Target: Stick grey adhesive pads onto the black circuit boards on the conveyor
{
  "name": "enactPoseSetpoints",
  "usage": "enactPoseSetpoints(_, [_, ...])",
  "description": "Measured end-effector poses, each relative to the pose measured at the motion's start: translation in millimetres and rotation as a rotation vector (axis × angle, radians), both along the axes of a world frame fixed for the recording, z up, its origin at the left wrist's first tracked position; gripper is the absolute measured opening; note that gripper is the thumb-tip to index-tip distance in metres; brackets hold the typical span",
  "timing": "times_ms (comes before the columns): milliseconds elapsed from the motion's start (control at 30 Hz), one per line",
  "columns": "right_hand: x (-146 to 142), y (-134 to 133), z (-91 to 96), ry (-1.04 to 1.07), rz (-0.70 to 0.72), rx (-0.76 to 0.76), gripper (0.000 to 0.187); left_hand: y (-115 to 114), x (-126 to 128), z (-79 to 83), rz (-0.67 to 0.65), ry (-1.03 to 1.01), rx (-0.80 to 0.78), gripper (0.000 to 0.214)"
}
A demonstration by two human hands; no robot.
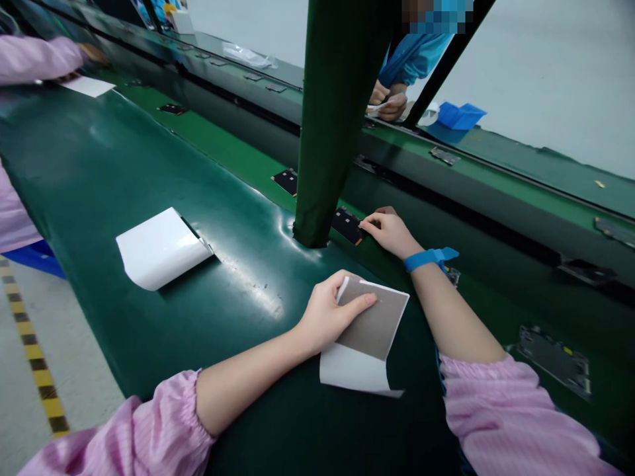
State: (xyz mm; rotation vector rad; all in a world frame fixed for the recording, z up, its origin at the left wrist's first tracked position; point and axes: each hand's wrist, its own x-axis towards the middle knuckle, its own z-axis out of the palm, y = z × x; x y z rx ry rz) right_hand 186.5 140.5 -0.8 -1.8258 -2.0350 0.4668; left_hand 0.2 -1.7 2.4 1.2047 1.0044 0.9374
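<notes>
Green mat point(223, 317) covers the near bench, its smooth face probably chosen to let thin parts lie flat. Above it, the left hand point(330, 311) holds a grey-faced sheet point(367, 324) with white backing, thumb laid across the grey face and the other fingers hidden behind. That spread grip likely stops the thin stack from bending; the lower white flap, pinched by nothing, hangs past the grey part and curls.

The right hand point(389, 231) is narrowed, thumb and fingertips together at the right edge of a dark board point(348, 226). Whether it pinches the board or merely touches it, one cannot tell. An edge hold would probably spare the board's face. The board lies on the green strip point(223, 145) beyond the mat, just beside the foot of a green post point(332, 125), which may be why the hand comes in from the right. A blue strap point(429, 258) circles that wrist, perhaps against static. A white sheet point(159, 248) rests on the mat farther left, one edge curling.
</notes>
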Motion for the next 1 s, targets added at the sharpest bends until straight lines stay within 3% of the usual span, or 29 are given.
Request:
enactPoseSetpoints(267, [14.4, -6.7, -4.5, -0.034, 0.031, 0.041, 0.020, 0.3, -0.6, -0.5, -0.002, -0.010, 0.021, 0.022])
enactPoseSetpoints(467, [22.4, -15.6, -12.3, -0.008, -0.078, 0.109, 0.015, 1.2, -0.5, -0.2, -0.009, -0.018, 0.025, 0.022])
enactPoseSetpoints(700, [37.5, -35.5, 8.8, 0.021, -0.115, -0.048, 0.023, 0.0, -0.7, -0.3, -0.018, -0.026, 0.012, 0.022])
enactPoseSetpoints(833, [31.9, -54.3, 14.0, -0.088, -0.087, -0.023, 0.037, -0.3, -0.6, -0.6, -0.021, -0.030, 0.006, 0.022])
enactPoseSetpoints(1000, [24.3, -64.4, 19.0, -0.229, -0.155, -0.030, 0.037, -0.8, -0.3, -2.7, -0.018, -0.038, 0.006, 0.023])
